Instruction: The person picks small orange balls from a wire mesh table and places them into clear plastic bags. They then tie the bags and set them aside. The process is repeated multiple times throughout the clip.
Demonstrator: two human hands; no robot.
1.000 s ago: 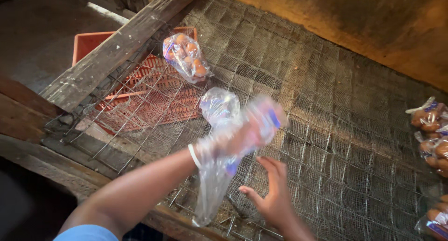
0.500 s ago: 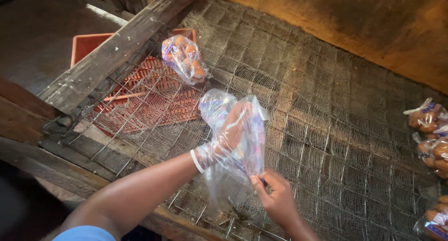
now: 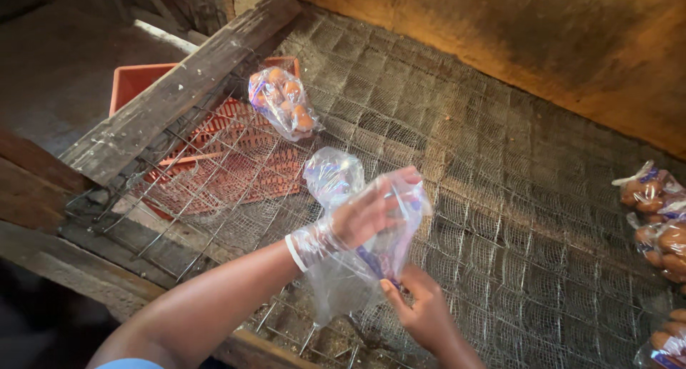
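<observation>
My left hand (image 3: pixel 371 213) is pushed inside a clear plastic bag (image 3: pixel 350 269), fingers spread against the film, with a white band at the wrist. Below it, my right hand (image 3: pixel 421 308) pinches the bag's lower edge. Both hands hover over a wire mesh surface (image 3: pixel 500 197). A second crumpled clear bag (image 3: pixel 331 176) lies on the mesh just beyond my left hand. Farther off, a filled bag of brown eggs (image 3: pixel 282 101) rests on the mesh near a wooden beam.
A weathered wooden beam (image 3: pixel 179 97) runs diagonally at the left, with an orange plastic crate (image 3: pixel 143 83) beneath the mesh. More filled egg bags (image 3: pixel 654 212) lie at the right edge. A yellowish wall (image 3: pixel 536 47) backs the mesh.
My left hand went deeper into the bag and the film settled around it. My right hand moved up from below and gripped the bag's lower edge.
</observation>
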